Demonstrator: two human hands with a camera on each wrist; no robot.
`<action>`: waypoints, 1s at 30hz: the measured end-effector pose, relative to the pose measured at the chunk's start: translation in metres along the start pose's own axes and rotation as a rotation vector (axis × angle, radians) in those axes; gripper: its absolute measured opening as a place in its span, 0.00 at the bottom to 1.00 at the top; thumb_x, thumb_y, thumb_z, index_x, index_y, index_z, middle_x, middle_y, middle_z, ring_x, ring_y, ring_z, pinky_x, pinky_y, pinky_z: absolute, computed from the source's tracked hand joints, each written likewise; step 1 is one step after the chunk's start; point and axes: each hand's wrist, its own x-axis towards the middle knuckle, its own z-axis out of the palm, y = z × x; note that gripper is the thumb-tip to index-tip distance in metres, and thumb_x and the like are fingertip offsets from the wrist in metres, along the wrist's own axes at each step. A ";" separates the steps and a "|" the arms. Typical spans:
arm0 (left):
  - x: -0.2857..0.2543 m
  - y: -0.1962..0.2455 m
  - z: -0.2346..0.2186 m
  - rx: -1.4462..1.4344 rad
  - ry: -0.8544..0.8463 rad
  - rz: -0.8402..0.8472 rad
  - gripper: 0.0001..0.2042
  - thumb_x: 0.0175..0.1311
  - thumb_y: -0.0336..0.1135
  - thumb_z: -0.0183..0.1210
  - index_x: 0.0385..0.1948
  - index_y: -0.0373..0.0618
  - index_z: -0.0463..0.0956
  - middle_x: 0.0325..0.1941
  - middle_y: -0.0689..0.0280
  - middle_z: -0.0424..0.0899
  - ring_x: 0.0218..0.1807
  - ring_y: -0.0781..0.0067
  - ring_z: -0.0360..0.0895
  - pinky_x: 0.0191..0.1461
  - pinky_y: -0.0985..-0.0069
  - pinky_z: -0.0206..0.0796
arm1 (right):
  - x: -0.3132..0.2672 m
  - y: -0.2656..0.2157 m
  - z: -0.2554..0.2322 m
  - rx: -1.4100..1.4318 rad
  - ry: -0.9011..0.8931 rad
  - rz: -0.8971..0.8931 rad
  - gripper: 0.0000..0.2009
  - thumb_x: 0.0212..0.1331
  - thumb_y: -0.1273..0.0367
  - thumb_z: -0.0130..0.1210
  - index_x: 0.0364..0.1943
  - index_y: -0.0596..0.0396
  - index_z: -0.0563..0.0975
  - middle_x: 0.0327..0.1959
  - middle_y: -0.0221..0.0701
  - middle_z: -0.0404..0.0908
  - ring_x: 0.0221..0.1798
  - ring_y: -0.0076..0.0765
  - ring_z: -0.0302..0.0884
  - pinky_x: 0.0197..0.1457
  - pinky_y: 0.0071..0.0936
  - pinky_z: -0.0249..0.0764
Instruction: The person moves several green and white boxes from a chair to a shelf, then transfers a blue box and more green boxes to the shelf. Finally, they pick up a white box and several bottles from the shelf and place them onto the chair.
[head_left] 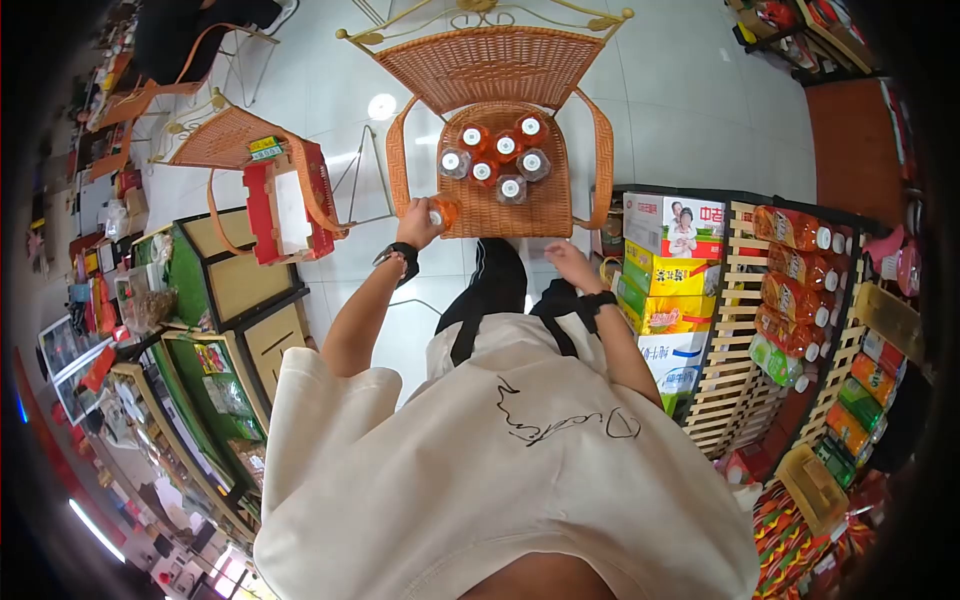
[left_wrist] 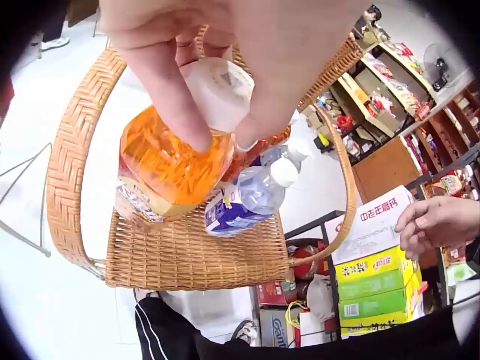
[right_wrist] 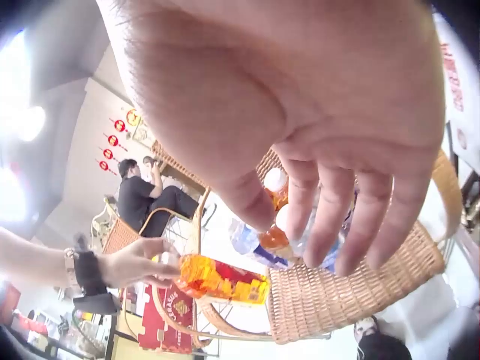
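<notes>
My left hand (head_left: 416,224) pinches the white cap (left_wrist: 219,94) of an orange drink bottle (head_left: 443,210) between thumb and fingers. That bottle is at the front left corner of a wicker chair's seat (head_left: 550,205); in the right wrist view it tilts well over beside the seat edge. Farther back on the seat several white-capped bottles stand grouped, some with orange drink (head_left: 472,137), others clear (head_left: 512,188). One clear bottle (left_wrist: 259,191) shows a blue-purple label in the left wrist view. To the right of the seat front, my right hand (head_left: 572,263) hangs with loosely bent fingers, holding nothing.
A second wicker chair (head_left: 215,135) on the left carries a red carton (head_left: 262,215). Stacked boxes (head_left: 670,270) and a slatted rack (head_left: 730,330) of drinks stand close on the right. A seated person (right_wrist: 142,191) is in the background.
</notes>
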 end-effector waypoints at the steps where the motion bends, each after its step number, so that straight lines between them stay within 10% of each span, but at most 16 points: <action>1: 0.009 -0.006 0.003 0.020 0.012 0.033 0.18 0.32 0.38 0.57 0.28 0.43 0.64 0.31 0.60 0.65 0.31 0.62 0.67 0.34 0.73 0.61 | 0.011 0.000 0.016 0.008 0.001 -0.048 0.10 0.44 0.67 0.46 0.31 0.56 0.69 0.25 0.30 0.70 0.26 0.24 0.67 0.30 0.20 0.64; 9: 0.063 -0.021 0.017 -0.022 -0.045 -0.085 0.19 0.32 0.37 0.58 0.29 0.43 0.63 0.33 0.60 0.65 0.33 0.61 0.67 0.37 0.73 0.61 | 0.030 -0.044 0.076 -0.278 -0.131 0.009 0.11 0.43 0.64 0.47 0.29 0.55 0.69 0.26 0.39 0.72 0.31 0.40 0.69 0.34 0.26 0.64; 30: 0.089 -0.024 0.040 -0.018 -0.105 -0.229 0.24 0.27 0.36 0.60 0.32 0.45 0.61 0.34 0.58 0.63 0.33 0.58 0.67 0.37 0.69 0.62 | 0.015 0.014 0.052 -0.290 0.223 0.280 0.09 0.41 0.65 0.45 0.25 0.54 0.70 0.24 0.38 0.72 0.31 0.41 0.69 0.34 0.29 0.64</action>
